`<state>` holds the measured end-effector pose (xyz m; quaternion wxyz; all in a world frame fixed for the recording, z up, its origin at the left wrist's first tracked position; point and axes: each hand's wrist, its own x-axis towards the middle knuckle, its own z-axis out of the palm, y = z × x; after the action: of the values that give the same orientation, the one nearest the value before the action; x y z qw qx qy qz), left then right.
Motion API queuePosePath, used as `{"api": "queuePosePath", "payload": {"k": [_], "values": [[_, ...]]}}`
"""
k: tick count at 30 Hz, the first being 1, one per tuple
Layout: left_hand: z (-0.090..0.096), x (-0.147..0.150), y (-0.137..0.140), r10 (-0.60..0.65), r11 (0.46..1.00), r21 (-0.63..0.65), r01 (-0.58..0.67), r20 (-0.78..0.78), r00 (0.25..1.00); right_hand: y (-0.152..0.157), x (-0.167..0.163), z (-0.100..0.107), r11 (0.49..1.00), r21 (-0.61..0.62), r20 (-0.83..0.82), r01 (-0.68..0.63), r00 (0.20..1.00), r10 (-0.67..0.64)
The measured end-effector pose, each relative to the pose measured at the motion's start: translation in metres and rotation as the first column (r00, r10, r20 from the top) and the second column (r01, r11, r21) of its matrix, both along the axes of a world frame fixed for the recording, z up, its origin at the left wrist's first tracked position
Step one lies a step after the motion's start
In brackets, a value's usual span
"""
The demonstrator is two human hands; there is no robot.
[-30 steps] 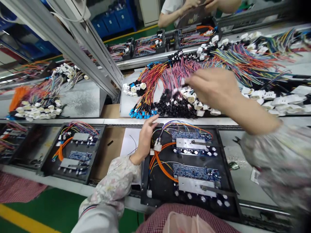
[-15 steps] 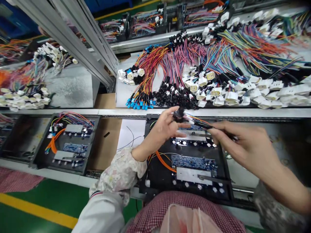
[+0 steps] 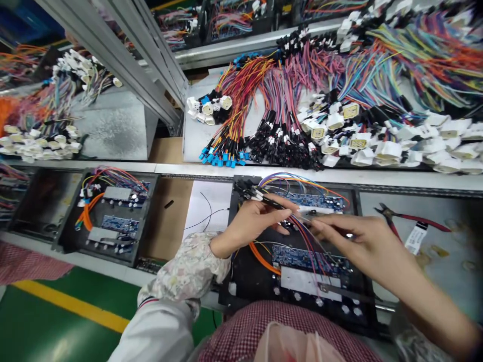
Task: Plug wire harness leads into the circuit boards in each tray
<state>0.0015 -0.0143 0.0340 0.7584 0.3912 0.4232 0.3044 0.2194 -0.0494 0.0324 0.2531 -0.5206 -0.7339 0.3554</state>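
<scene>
My left hand [image 3: 256, 219] is closed around a bundle of thin wires, a wire harness [image 3: 304, 231], near its black connectors [image 3: 247, 189]. These connectors stick out beyond the fingers to the upper left. My right hand [image 3: 339, 234] pinches at the same wires just to the right; which strands lie between its fingertips I cannot make out. Both hands are above a black tray [image 3: 241, 266] holding blue circuit boards [image 3: 304, 255] with pale metal plates [image 3: 309, 282]. Loose red and purple wires hang from the hands over the lower board. An orange cable [image 3: 260, 259] curves at the tray's left.
Sorted harness piles with blue plugs [image 3: 222, 157] and white connectors [image 3: 388, 151] lie on the shelf behind. Red-handled cutters [image 3: 411, 217] rest at right. Another tray [image 3: 141, 221] with boards stands left, past white paper [image 3: 204, 201]. A metal post [image 3: 139, 65] rises at upper left.
My left hand has closed on the harness, its connectors now pointing upper left. My right hand has shifted slightly along the wires. Colored strands now hang over the tray, and the cutters are uncovered.
</scene>
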Motion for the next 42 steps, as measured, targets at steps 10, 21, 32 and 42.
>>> {"api": "queuePosePath", "payload": {"k": [10,21,32,42], "values": [[-0.013,-0.017,0.006,0.028,0.999,0.025,-0.028,0.016,0.999,0.011,0.015,-0.009,0.961,0.265,0.28,-0.077,0.96,0.0],[-0.016,-0.028,0.018,0.066,0.995,0.087,-0.057,-0.102,0.993,0.034,-0.01,-0.048,0.962,0.263,0.35,0.067,0.923,-0.16],[-0.012,-0.027,0.02,0.08,0.986,0.158,-0.043,-0.232,0.969,0.035,-0.007,-0.043,0.963,0.257,0.42,0.082,0.888,-0.188],[-0.013,-0.021,0.022,0.11,0.983,0.167,-0.078,-0.193,0.975,0.024,-0.011,-0.016,0.948,0.312,0.418,0.057,0.888,-0.19]]}}
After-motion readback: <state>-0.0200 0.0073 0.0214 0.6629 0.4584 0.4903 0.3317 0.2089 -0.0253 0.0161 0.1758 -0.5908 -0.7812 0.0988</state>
